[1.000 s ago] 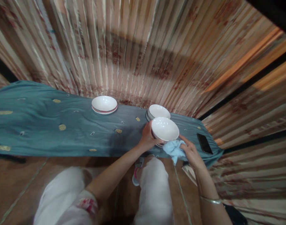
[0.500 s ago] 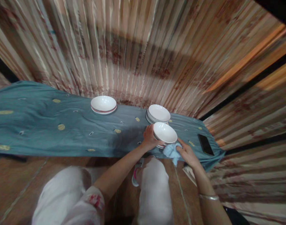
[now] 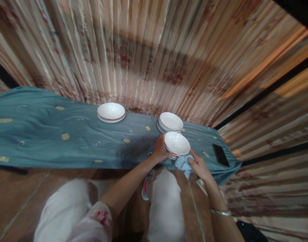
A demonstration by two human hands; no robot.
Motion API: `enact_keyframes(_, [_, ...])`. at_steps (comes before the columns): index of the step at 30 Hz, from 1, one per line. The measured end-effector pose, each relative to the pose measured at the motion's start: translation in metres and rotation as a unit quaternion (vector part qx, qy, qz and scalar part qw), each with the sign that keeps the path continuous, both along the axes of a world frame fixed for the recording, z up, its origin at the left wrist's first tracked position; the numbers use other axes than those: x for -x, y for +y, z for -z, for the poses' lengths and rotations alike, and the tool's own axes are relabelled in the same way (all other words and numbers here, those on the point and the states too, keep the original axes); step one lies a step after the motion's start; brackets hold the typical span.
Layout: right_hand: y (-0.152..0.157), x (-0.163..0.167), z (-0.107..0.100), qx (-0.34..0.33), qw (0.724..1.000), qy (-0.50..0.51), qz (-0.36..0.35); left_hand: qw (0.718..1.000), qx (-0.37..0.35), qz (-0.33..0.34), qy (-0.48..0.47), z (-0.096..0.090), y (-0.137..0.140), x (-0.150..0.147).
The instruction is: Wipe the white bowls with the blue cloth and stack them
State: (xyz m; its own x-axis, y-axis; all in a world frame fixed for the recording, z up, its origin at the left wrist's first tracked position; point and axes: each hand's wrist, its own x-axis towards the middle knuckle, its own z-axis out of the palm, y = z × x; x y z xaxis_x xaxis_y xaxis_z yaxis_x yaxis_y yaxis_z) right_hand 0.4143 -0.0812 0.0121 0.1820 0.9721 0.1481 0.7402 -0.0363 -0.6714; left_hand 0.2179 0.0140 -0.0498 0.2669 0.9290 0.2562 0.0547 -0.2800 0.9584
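A white bowl [image 3: 177,143] sits near the front edge of the cloth-covered table, tilted slightly towards me, with at least one more dish showing beneath it. My left hand [image 3: 161,150] grips its left rim, thumb along the near side. On the right, my right hand [image 3: 199,165] is closed on a light blue cloth [image 3: 183,164], which touches the bowl's near right side and hangs over the table edge. Its fingertips reach the bowl's right rim. Just behind stands a stack of white plates [image 3: 171,121] with dark rims.
Further left, white dishes with a red band [image 3: 111,112] stand stacked by the curtain [image 3: 133,60]. A black phone [image 3: 221,155] lies at the right end of the teal tablecloth [image 3: 75,148]. Dark bars [image 3: 265,90] cross the curtain on the right. My knees are below the front edge.
Hardly anything differs. My right hand and the blue cloth have shifted very slightly left along the bowl's near side; my left hand keeps its hold.
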Motion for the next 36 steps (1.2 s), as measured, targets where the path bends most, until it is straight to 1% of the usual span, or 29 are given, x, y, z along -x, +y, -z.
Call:
enact_keyframes(3, [-0.004,-0.001,-0.003,-0.001,0.999,-0.006,0.051,1.0,0.023,-0.011,0.013,-0.005,-0.003,0.0])
enact_keyframes(6, [-0.017,0.001,-0.017,-0.01,0.996,0.009,0.086,1.0,0.028,-0.009,0.003,-0.01,-0.008,0.011])
enact_keyframes(8, [-0.028,0.01,-0.029,-0.02,0.996,0.053,0.063,1.0,0.027,-0.005,-0.014,-0.011,-0.013,0.025])
enact_keyframes(10, [-0.036,0.028,-0.042,-0.005,0.992,0.125,0.01,0.998,0.036,-0.021,-0.036,-0.01,-0.018,0.043])
enact_keyframes(11, [-0.037,0.04,-0.046,0.014,0.986,0.164,-0.022,0.998,0.044,-0.035,-0.041,-0.008,-0.02,0.053])
enact_keyframes(12, [-0.037,0.054,-0.05,0.016,0.98,0.196,-0.042,0.996,0.053,-0.05,-0.042,-0.006,-0.021,0.063])
enact_keyframes(14, [-0.03,0.088,-0.051,0.028,0.967,0.236,-0.092,0.993,0.072,-0.08,-0.048,0.0,-0.022,0.083])
enact_keyframes(15, [-0.023,0.106,-0.049,0.04,0.959,0.252,-0.123,0.991,0.076,-0.096,-0.059,0.004,-0.022,0.093])
enact_keyframes(17, [-0.006,0.142,-0.038,0.052,0.941,0.294,-0.16,0.984,0.081,-0.128,-0.095,0.012,-0.018,0.114])
enact_keyframes(19, [0.016,0.175,-0.021,0.083,0.914,0.342,-0.202,0.973,0.096,-0.17,-0.124,0.02,-0.012,0.135])
enact_keyframes(20, [0.029,0.19,-0.012,0.094,0.905,0.357,-0.212,0.97,0.1,-0.182,-0.125,0.022,-0.008,0.146])
enact_keyframes(21, [0.041,0.203,-0.003,0.093,0.901,0.368,-0.209,0.969,0.099,-0.19,-0.125,0.024,-0.005,0.157])
enact_keyframes(24, [0.081,0.239,0.019,0.067,0.911,0.373,-0.165,0.962,0.074,-0.236,-0.112,0.02,0.006,0.186])
enact_keyframes(26, [0.105,0.258,0.027,0.047,0.917,0.364,-0.156,0.95,0.098,-0.279,-0.104,0.014,0.014,0.202])
enact_keyframes(28, [0.127,0.274,0.03,0.054,0.922,0.347,-0.165,0.941,0.121,-0.301,-0.099,0.009,0.021,0.214])
enact_keyframes(30, [0.145,0.286,0.033,0.069,0.923,0.334,-0.177,0.935,0.13,-0.311,-0.113,0.005,0.029,0.222])
enact_keyframes(32, [0.161,0.295,0.036,0.076,0.925,0.331,-0.172,0.928,0.13,-0.316,-0.148,0.004,0.037,0.227])
enact_keyframes(34, [0.176,0.304,0.04,0.066,0.932,0.325,-0.144,0.921,0.128,-0.316,-0.185,0.003,0.044,0.229])
enact_keyframes(36, [0.189,0.312,0.042,0.041,0.947,0.3,-0.111,0.918,0.133,-0.312,-0.204,0.001,0.05,0.23])
